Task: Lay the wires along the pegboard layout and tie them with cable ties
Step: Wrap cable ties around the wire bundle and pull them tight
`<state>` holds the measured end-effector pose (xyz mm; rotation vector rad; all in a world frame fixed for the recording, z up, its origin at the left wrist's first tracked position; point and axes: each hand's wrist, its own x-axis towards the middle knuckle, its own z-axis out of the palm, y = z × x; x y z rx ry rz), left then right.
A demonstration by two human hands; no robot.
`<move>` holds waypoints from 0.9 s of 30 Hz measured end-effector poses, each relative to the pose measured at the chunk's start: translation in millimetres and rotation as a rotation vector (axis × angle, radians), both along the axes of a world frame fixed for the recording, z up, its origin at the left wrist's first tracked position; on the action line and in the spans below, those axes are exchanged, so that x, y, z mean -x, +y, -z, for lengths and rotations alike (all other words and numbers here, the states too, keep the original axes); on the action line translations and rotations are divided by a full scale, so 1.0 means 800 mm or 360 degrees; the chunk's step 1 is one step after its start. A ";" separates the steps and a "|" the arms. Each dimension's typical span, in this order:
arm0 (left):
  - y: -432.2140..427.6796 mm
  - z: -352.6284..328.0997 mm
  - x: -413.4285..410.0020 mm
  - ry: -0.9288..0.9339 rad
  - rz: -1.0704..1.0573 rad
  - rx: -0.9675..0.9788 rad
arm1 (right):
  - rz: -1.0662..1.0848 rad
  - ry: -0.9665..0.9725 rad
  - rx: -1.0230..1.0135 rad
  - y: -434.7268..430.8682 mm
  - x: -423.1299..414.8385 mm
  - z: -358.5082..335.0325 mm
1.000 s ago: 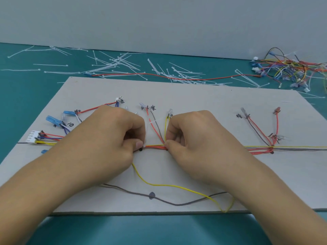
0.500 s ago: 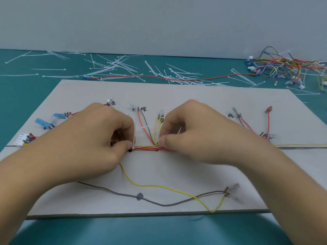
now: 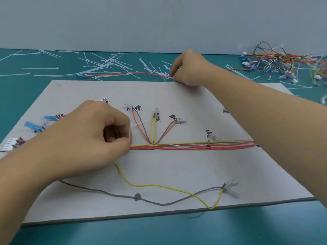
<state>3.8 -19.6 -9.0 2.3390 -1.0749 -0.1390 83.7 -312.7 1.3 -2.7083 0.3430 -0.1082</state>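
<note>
The bench [image 3: 19,92] is carrying the pegboard [image 3: 177,170] at its centre. The spare wire heap [image 3: 283,62] is lying at 2 o'clock, and the loose cable ties [image 3: 106,66] are lying scattered from 10 to 1 o'clock beyond the board's far edge. The right hand [image 3: 191,69], which was working at the wire bundle [image 3: 194,146] beside the left half a second ago, is now reaching to 12 o'clock. Its fingers [image 3: 174,71] are drawing together in a pinch on one tie at the near edge of that scatter. The left hand [image 3: 85,137] is staying at 9 o'clock of the board, its fingers [image 3: 123,144] pinching the bundle on the marked line, just beside the fitted cable tie [image 3: 139,124], whose white tail is sticking out untrimmed. Judgement: that tie is looking closed and the next is being fetched. The yellow wire [image 3: 159,186] and grey wire [image 3: 106,191] at 6 o'clock are lying loose, so routing is remaining unfinished.
</note>
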 end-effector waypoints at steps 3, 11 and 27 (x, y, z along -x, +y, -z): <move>-0.002 0.001 -0.001 0.0021 0.0015 0.0066 | 0.0026 -0.0022 0.0023 0.002 -0.020 0.010; -0.007 0.008 0.002 0.0022 0.0018 0.0119 | 0.0002 -0.0092 0.0074 -0.001 -0.033 0.019; -0.007 0.010 0.002 0.0043 0.0005 0.0104 | -0.0321 0.0018 0.0274 -0.014 -0.037 0.017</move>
